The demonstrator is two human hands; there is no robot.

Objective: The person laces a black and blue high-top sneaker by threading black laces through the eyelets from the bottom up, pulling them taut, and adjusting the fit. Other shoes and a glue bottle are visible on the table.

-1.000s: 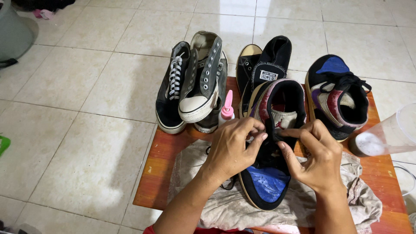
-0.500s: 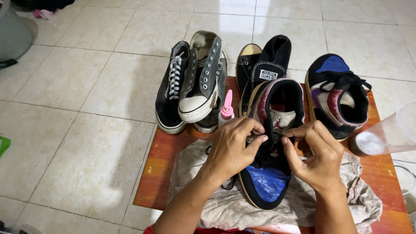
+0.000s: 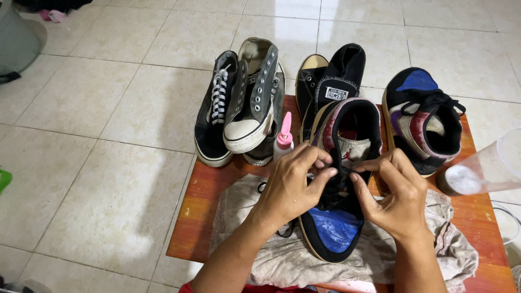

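- So, the black-and-blue high-top [image 3: 341, 217] sits on a dirty rag [image 3: 282, 255] on the orange bench [image 3: 201, 217].
- Left hand [image 3: 290, 187] and right hand [image 3: 393, 192] both pinch its black lace [image 3: 342, 172].
- Pink-capped bottle [image 3: 283, 142] just behind; matching high-top [image 3: 423, 122] to the right.

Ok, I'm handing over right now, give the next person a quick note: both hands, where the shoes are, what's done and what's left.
Left hand and right hand: both pinch the black lace over the tongue of the blue-toed high-top, fingertips close together.
That shoe lies on a stained cloth on the orange board. Its mate stands to the right, lace tied. Pink-capped bottle beside it; grey and black sneakers behind.
Done: lace is in the lower eyelets.
Left: top of the lacing, still loose and untied.
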